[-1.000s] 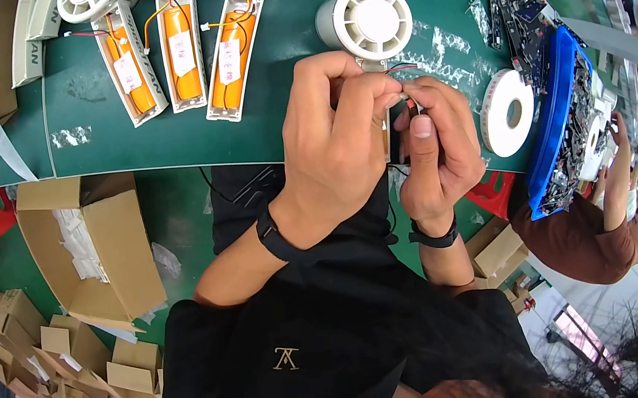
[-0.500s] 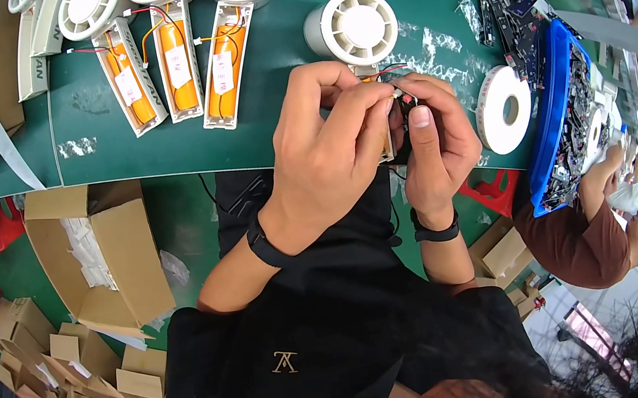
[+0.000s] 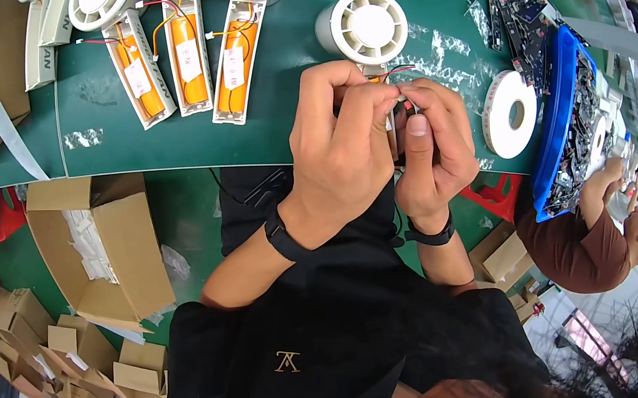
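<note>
Over the near edge of the green table, my two hands meet at the fingertips. My left hand (image 3: 340, 149) is closed in a pinch on the end of a thin wire, and the small plug there is mostly hidden by the fingers. Between thumb and fingers my right hand (image 3: 445, 144) grips a small dark circuit board (image 3: 408, 106) with a red part on it. Just beyond lies a white handheld fan (image 3: 373, 26), its round head facing up and its handle largely covered by my hands. Red and dark wires (image 3: 401, 68) stick out by the handle.
Three opened fans with orange batteries (image 3: 189, 60) lie at the far left. On the right are a white label roll (image 3: 508, 115), loose circuit boards (image 3: 519, 31) and a blue bin (image 3: 557, 117) of boards. Cardboard boxes (image 3: 130, 256) stand on the floor. A co-worker (image 3: 576, 244) sits at right.
The view has shifted slightly, so the table things sit a little farther right. My hands stay together at the board, with the fingertips slightly closer and the right hand turned a little.
</note>
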`<state>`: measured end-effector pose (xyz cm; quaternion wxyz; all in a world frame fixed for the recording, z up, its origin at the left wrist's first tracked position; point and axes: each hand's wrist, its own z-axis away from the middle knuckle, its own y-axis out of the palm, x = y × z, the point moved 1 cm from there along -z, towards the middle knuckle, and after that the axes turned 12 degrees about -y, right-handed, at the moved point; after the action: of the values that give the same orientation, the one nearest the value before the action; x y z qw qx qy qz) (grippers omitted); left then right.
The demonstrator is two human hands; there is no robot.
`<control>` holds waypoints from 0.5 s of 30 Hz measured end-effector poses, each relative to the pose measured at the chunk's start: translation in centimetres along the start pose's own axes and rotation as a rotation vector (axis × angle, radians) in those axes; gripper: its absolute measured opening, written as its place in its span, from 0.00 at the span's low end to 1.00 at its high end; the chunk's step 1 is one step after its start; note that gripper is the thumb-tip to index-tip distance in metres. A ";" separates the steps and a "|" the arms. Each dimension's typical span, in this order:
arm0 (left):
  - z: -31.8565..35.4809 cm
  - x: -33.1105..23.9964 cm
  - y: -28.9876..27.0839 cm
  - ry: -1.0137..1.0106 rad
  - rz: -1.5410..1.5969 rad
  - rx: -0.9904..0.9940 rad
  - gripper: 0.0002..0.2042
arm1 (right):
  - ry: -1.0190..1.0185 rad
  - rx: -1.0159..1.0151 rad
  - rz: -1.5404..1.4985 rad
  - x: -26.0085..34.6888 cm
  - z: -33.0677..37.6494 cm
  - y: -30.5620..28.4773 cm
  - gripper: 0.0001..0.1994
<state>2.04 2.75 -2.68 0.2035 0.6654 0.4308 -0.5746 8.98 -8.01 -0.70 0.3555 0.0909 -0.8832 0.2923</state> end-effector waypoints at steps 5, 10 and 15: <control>-0.2 -0.1 -0.1 -0.010 0.024 0.017 0.05 | -0.023 0.005 -0.015 -0.4 -0.2 -0.2 0.10; -0.6 -2.4 -1.7 -0.038 0.010 0.031 0.08 | 0.197 -0.069 -0.263 -0.4 0.1 -0.7 0.11; -2.4 -3.3 -0.9 0.017 -0.202 0.012 0.12 | 0.414 -0.121 -0.513 -0.9 0.3 -1.0 0.12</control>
<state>2.83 3.96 1.26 0.1370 0.6247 0.4940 -0.5890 9.86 -9.01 -1.04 0.5940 0.2277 -0.7563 0.1526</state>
